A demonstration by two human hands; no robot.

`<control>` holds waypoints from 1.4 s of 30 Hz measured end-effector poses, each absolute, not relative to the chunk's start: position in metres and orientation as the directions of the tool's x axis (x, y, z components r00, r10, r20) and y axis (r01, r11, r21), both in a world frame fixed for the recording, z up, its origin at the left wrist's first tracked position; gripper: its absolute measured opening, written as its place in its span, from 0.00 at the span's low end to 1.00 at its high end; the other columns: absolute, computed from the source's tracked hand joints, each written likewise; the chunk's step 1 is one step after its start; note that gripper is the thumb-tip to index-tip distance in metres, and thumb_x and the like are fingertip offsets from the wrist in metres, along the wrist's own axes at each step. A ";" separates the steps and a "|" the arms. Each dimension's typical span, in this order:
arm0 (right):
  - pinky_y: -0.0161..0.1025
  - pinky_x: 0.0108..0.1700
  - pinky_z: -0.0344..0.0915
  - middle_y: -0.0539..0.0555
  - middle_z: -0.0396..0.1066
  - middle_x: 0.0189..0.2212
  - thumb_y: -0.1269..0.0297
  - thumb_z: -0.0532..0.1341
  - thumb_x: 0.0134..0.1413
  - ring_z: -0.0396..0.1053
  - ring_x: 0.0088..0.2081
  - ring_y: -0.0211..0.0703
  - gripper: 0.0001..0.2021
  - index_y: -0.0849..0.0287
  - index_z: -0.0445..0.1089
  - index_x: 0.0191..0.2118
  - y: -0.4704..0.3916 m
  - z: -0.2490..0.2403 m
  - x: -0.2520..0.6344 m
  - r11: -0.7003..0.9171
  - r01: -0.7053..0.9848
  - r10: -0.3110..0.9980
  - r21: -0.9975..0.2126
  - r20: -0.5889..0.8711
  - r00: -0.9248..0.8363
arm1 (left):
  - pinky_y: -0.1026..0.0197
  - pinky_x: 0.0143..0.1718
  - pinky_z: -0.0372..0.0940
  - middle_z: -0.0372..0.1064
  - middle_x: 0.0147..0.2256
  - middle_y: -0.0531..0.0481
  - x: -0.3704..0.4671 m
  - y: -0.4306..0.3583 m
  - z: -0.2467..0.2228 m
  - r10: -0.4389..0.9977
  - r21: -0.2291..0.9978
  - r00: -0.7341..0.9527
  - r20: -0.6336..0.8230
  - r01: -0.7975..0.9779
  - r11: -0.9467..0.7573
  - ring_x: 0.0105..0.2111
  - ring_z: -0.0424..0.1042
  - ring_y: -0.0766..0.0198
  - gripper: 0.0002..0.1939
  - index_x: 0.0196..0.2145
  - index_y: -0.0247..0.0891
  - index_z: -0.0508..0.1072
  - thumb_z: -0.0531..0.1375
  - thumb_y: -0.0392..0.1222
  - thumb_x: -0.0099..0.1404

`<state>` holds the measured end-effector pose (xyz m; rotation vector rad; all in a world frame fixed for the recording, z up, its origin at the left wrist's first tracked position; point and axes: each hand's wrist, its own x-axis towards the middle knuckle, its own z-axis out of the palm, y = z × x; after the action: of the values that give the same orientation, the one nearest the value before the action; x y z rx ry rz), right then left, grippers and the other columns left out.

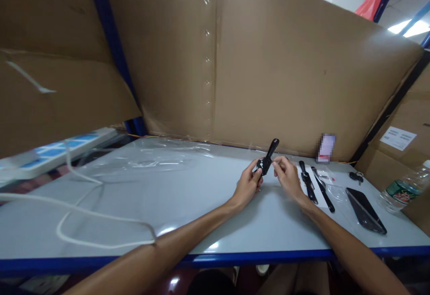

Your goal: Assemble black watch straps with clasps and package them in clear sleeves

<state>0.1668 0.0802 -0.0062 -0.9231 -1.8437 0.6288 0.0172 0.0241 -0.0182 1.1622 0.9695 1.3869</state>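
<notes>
Left hand: your left hand [247,184] pinches the lower end of a black watch strap [268,157], fingers closed round it just above the desk [174,205].
Right hand: your right hand [287,176] meets it from the other side, fingertips closed on the same lower end; what sits between the fingers is too small to tell.
Strap: it sticks up and tilts away to the right, its free end in the air, right in front of the cardboard wall [268,75].
Right of your hands: two more black straps [316,186] lie side by side on a clear plastic bag [331,187]; a dark phone [365,210] lies beyond them, a plastic bottle [403,190] at the desk's edge.
Left side: a white cable [83,223] loops across the desk.
</notes>
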 end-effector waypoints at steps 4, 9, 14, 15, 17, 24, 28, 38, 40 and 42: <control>0.35 0.29 0.56 0.45 0.60 0.21 0.62 0.56 0.63 0.59 0.23 0.37 0.11 0.56 0.71 0.48 0.075 0.004 0.173 0.746 0.475 0.633 -0.467 0.720 -0.286 | 0.70 0.18 0.47 0.56 0.20 0.60 0.017 0.024 -0.019 0.990 0.979 -0.005 0.140 -0.147 -0.139 0.16 0.49 0.73 0.29 0.63 0.40 0.61 0.55 0.51 0.67; 0.34 0.29 0.56 0.45 0.60 0.21 0.65 0.57 0.63 0.60 0.23 0.37 0.09 0.56 0.71 0.45 0.075 0.003 0.173 0.750 0.505 0.609 -0.427 0.744 -0.274 | 0.69 0.18 0.46 0.54 0.21 0.60 0.017 0.024 -0.020 0.990 0.979 0.025 0.137 -0.159 -0.131 0.16 0.48 0.73 0.30 0.65 0.40 0.59 0.54 0.50 0.68; 0.35 0.31 0.59 0.48 0.67 0.24 0.66 0.57 0.62 0.63 0.24 0.38 0.08 0.56 0.73 0.43 0.074 -0.001 0.171 0.800 0.463 0.566 -0.382 0.738 -0.368 | 0.69 0.18 0.46 0.55 0.20 0.60 0.017 0.025 -0.023 0.986 0.968 0.036 0.163 -0.201 -0.152 0.16 0.48 0.73 0.33 0.65 0.37 0.59 0.57 0.52 0.67; 0.35 0.31 0.60 0.49 0.69 0.25 0.67 0.58 0.62 0.64 0.25 0.38 0.08 0.56 0.73 0.44 0.073 -0.002 0.171 0.810 0.456 0.553 -0.368 0.736 -0.390 | 0.69 0.18 0.45 0.55 0.20 0.60 0.017 0.026 -0.024 0.986 0.967 0.037 0.161 -0.205 -0.150 0.16 0.48 0.73 0.34 0.65 0.36 0.58 0.57 0.53 0.66; 0.36 0.33 0.62 0.50 0.72 0.29 0.67 0.58 0.62 0.66 0.26 0.39 0.11 0.56 0.73 0.48 0.073 -0.003 0.170 0.818 0.455 0.545 -0.354 0.730 -0.412 | 0.69 0.17 0.45 0.55 0.20 0.60 0.017 0.026 -0.025 0.987 0.967 0.041 0.154 -0.212 -0.142 0.16 0.48 0.73 0.34 0.66 0.36 0.57 0.57 0.52 0.66; 0.37 0.36 0.66 0.54 0.76 0.38 0.68 0.56 0.64 0.72 0.33 0.42 0.14 0.53 0.75 0.50 0.075 -0.001 0.173 0.813 0.474 0.552 -0.337 0.703 -0.449 | 0.70 0.17 0.44 0.55 0.20 0.60 0.017 0.023 -0.021 0.992 0.966 0.065 0.111 -0.242 -0.093 0.16 0.47 0.74 0.35 0.67 0.38 0.56 0.57 0.51 0.66; 0.39 0.38 0.67 0.55 0.76 0.39 0.67 0.55 0.64 0.73 0.36 0.43 0.13 0.53 0.75 0.49 0.076 0.001 0.174 0.814 0.477 0.555 -0.332 0.688 -0.468 | 0.71 0.16 0.40 0.55 0.20 0.60 0.017 0.019 -0.017 0.994 0.954 0.104 0.043 -0.299 -0.010 0.15 0.46 0.74 0.36 0.69 0.41 0.52 0.55 0.53 0.67; 0.39 0.38 0.66 0.55 0.77 0.37 0.67 0.55 0.65 0.73 0.34 0.43 0.12 0.55 0.76 0.46 0.078 0.000 0.175 0.829 0.436 0.539 -0.350 0.707 -0.457 | 0.72 0.15 0.39 0.55 0.20 0.60 0.017 0.016 -0.014 0.994 0.940 0.113 -0.008 -0.337 0.046 0.14 0.47 0.74 0.36 0.71 0.44 0.47 0.53 0.50 0.68; 0.38 0.38 0.66 0.55 0.77 0.38 0.67 0.55 0.65 0.73 0.34 0.43 0.12 0.55 0.76 0.46 0.078 0.000 0.175 0.828 0.434 0.540 -0.354 0.710 -0.451 | 0.72 0.15 0.40 0.55 0.21 0.60 0.017 0.017 -0.015 0.992 0.939 0.123 0.001 -0.340 0.042 0.14 0.47 0.74 0.37 0.71 0.44 0.46 0.54 0.50 0.68; 0.39 0.38 0.66 0.55 0.78 0.38 0.67 0.55 0.65 0.73 0.35 0.43 0.12 0.55 0.76 0.46 0.077 0.001 0.174 0.820 0.437 0.553 -0.369 0.707 -0.441 | 0.72 0.15 0.40 0.56 0.21 0.60 0.016 0.017 -0.016 0.991 0.939 0.132 0.018 -0.343 0.029 0.14 0.48 0.74 0.39 0.71 0.44 0.44 0.55 0.50 0.68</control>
<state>0.1741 0.0771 0.0009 -0.7265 -2.1015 0.1629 0.0163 0.0173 -0.0163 1.0050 0.8569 1.2539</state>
